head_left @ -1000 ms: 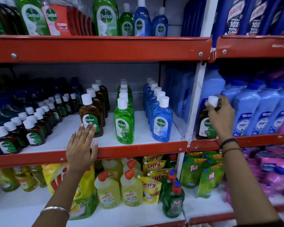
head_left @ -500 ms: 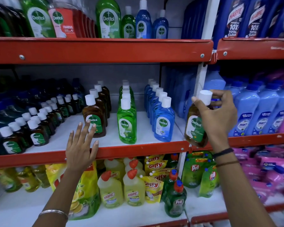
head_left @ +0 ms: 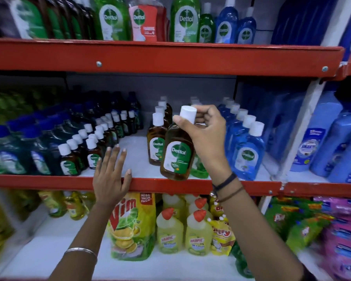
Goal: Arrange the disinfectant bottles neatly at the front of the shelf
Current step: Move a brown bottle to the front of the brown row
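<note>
My right hand (head_left: 206, 136) grips a brown Dettol bottle (head_left: 177, 157) by its white cap and neck, holding it tilted in the air over the front edge of the middle shelf (head_left: 170, 184). Just behind it a row of brown Dettol bottles (head_left: 156, 147) runs back on the shelf. A green Dettol bottle (head_left: 200, 168) is mostly hidden behind the held one. To the right stands a row of blue Dettol bottles (head_left: 247, 153). My left hand (head_left: 111, 171) rests flat and open on the shelf's red front lip, beside small brown Dettol bottles (head_left: 69, 161).
The upper red shelf (head_left: 170, 57) carries large Dettol bottles. A white upright post (head_left: 298, 138) divides this bay from blue detergent bottles (head_left: 320, 142) on the right. Below stand a Vim pouch (head_left: 130, 226) and yellow Harpic bottles (head_left: 170, 234). A bare white patch (head_left: 136, 157) lies between the brown rows.
My right hand has carried the brown Dettol bottle leftward, from the right bay past the post to in front of the brown row. The left hand has stayed on the shelf lip.
</note>
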`<state>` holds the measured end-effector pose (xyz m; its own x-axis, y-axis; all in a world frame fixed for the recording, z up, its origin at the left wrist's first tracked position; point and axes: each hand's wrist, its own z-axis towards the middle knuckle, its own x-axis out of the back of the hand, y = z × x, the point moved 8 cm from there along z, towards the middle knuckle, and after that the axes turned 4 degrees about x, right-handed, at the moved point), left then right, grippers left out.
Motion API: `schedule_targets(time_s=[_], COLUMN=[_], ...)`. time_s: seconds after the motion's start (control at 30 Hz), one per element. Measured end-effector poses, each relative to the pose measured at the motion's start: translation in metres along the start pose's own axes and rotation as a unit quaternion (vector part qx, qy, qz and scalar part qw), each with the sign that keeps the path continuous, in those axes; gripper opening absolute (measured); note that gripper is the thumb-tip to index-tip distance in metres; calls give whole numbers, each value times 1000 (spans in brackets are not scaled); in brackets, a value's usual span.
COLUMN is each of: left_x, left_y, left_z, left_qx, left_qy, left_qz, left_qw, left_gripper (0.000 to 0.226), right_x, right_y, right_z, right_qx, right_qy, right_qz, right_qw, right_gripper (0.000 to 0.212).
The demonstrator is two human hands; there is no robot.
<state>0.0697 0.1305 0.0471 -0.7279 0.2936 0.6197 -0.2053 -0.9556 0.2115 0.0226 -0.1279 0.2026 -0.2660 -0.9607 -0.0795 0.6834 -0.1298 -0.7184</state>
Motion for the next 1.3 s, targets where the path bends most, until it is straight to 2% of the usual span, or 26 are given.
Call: schedule_targets(time_s=[0.13, 0.37, 0.67, 0.77, 0.83, 0.9, 0.97, 1.03, 1.1, 1.2, 1.3], left_x=[1, -1, -1, 2, 6, 10, 7, 3, 0, -4, -2], left_y=[-1, -1, 2, 8, 18, 36, 56, 71, 75, 70, 64], left_z=[1, 1, -1, 3, 4, 7, 10, 12, 13, 12, 9], left_qx=[-7, -26, -22, 26, 54, 89, 113, 128, 134, 147, 156], left_qy=[22, 53, 27, -5, -25, -72, -145, -201, -218, -219, -201], left_qz=[-1, -1, -13, -63, -137, -225, -283, -310, -309, -310, -330], left_qw=[1000, 998, 999, 998, 989, 968, 941, 920, 916, 913, 909], left_gripper=[58, 56, 54, 53, 54, 55, 54, 58, 66, 98, 105], right_x=[-38, -64, -71, -68, -61, -55, -50, -49, -51, -50, -48], right_y=[32, 79, 88, 90, 96, 105, 109, 109, 109, 110, 111], right_z=[6, 11, 3, -19, -44, -67, -78, -79, -78, -80, -80], right_qx=[-34, -53, -44, -50, -80, -111, -108, -93, -93, -91, -87], right_qy=[-15, -19, -57, -69, -70, -73, -76, -83, -92, -95, -87], right_qz=[9, -45, -76, -84, -84, -79, -78, -84, -83, -85, -82], right_qw=[999, 997, 995, 993, 991, 988, 988, 989, 988, 988, 989], right_gripper=[37, 37, 34, 41, 51, 57, 52, 43, 44, 48, 45])
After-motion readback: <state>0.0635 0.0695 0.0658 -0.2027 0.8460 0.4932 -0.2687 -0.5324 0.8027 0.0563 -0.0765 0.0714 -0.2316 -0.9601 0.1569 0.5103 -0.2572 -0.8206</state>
